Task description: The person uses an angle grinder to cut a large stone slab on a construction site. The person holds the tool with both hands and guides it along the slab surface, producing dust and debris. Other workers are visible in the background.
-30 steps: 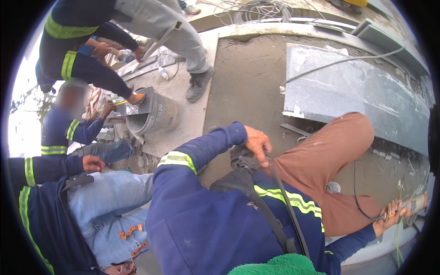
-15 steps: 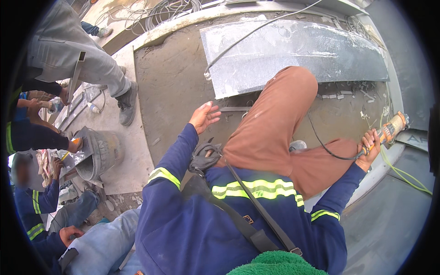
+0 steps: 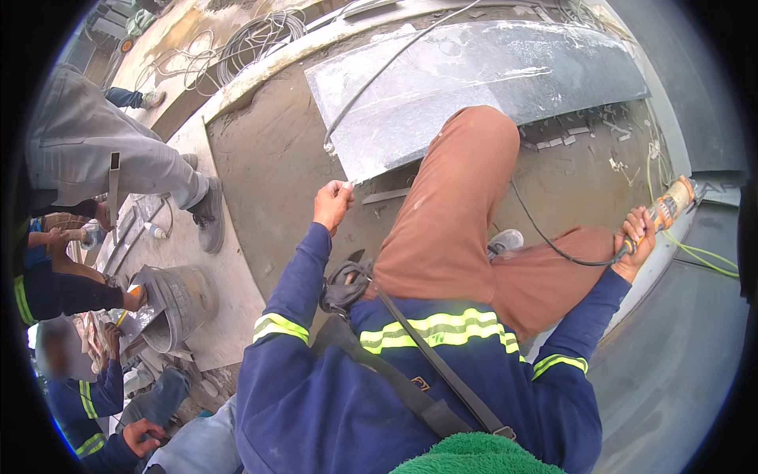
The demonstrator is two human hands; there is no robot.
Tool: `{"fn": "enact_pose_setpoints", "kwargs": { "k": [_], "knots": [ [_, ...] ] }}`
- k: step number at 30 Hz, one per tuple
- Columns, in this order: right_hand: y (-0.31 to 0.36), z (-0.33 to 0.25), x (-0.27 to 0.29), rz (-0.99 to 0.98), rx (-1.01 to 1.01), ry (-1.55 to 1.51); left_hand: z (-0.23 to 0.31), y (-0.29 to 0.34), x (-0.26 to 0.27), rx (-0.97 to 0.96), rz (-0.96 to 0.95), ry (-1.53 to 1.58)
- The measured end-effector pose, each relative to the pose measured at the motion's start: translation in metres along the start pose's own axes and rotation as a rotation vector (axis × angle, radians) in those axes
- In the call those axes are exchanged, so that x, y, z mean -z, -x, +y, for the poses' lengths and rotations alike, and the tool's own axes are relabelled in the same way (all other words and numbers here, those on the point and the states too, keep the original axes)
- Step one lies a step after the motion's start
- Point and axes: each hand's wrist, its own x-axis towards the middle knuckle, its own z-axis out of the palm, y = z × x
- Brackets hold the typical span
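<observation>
Rough concrete ground (image 3: 260, 170) lies under brown-trousered legs (image 3: 454, 205). Out to the right, the right hand (image 3: 636, 235) grips a corded power tool (image 3: 671, 204); the left hand (image 3: 332, 208), fingers bunched, nears a grey panel (image 3: 474, 79), its hold unclear. Coiled cable (image 3: 254, 45) lies beyond.

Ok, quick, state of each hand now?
Left hand: partly closed by a corner of the grey sheet; grip cannot be told.
Right hand: closed around the corded power tool.
</observation>
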Motion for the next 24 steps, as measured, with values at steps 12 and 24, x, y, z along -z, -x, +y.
{"fn": "enact_pose_setpoints", "kwargs": {
  "k": [12,24],
  "knots": [
    [0.011,0.007,-0.004,0.023,0.019,-0.044,-0.032,0.031,-0.052,-0.583,-0.665,-0.552],
    [0.012,-0.004,0.002,0.031,0.041,-0.050,0.033,0.033,-0.012,-0.453,0.006,-1.098]
  ]
}}
